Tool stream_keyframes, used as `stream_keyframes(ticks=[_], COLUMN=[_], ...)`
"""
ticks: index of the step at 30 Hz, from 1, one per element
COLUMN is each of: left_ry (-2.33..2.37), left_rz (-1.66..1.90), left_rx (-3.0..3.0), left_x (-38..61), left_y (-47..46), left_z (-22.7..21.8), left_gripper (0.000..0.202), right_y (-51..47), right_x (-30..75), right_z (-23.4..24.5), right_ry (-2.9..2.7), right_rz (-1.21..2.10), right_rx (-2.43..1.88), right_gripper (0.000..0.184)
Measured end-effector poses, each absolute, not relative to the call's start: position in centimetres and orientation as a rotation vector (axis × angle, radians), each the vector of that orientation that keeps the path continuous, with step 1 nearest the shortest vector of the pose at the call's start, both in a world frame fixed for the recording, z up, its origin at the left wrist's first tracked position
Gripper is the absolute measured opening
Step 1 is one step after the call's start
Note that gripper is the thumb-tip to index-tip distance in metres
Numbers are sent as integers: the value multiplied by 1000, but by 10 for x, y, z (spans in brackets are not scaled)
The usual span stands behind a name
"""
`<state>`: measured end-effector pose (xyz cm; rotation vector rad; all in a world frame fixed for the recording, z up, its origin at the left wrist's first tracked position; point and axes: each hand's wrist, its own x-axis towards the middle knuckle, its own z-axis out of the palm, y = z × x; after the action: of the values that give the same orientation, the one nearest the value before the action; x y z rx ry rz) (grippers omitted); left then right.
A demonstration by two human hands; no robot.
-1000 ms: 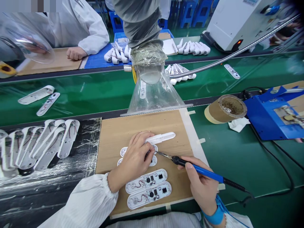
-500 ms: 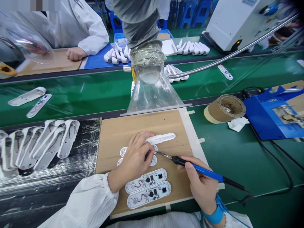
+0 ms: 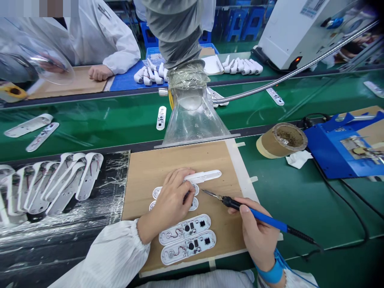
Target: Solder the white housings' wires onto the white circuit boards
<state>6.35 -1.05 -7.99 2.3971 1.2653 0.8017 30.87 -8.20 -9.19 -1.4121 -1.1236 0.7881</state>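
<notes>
My right hand [image 3: 259, 232] grips a blue-handled soldering iron [image 3: 255, 214] like a pen, its bare metal tip just right of my left hand and apart from the boards. My left hand [image 3: 172, 198] is bent over two white oval circuit boards [image 3: 195, 203], covering their middles. Its fingers touch a slim white plastic housing [image 3: 207, 176]; thumb and index finger are pinched together, and what lies between them is hidden. Nearer me, two more oval boards [image 3: 188, 247] with black chips and thin wires lie side by side on the cardboard [image 3: 225, 236].
White housings [image 3: 90, 176] lie in a row at left. A clear fume hood [image 3: 195, 124] stands behind the cardboard. On the right are a brown pot [image 3: 282, 140], crumpled tissue [image 3: 299, 159] and a blue iron stand [image 3: 345, 148]. Beyond a green belt [image 3: 126, 124], a co-worker's hand [image 3: 100, 73] rests.
The soldering iron's tip has drawn back rightward from the boards. My left hand stays in place. Parts on the belt have shifted left, and one board has come out from behind the hood.
</notes>
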Motion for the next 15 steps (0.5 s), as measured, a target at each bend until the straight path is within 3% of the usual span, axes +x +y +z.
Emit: stream_keyframes(ticks=[8, 15], left_ry=[1323, 1408], left_rz=[658, 629], left_rx=[2345, 2305], left_x=[54, 30], left_y=[-10, -2], left_z=[-66, -64], left_gripper=[15, 26], right_y=[-85, -87], right_x=[315, 313], right_z=[-108, -124], right_ry=[-1100, -945], right_rz=[791, 796], right_rx=[-1465, -1505], right_gripper=[28, 42])
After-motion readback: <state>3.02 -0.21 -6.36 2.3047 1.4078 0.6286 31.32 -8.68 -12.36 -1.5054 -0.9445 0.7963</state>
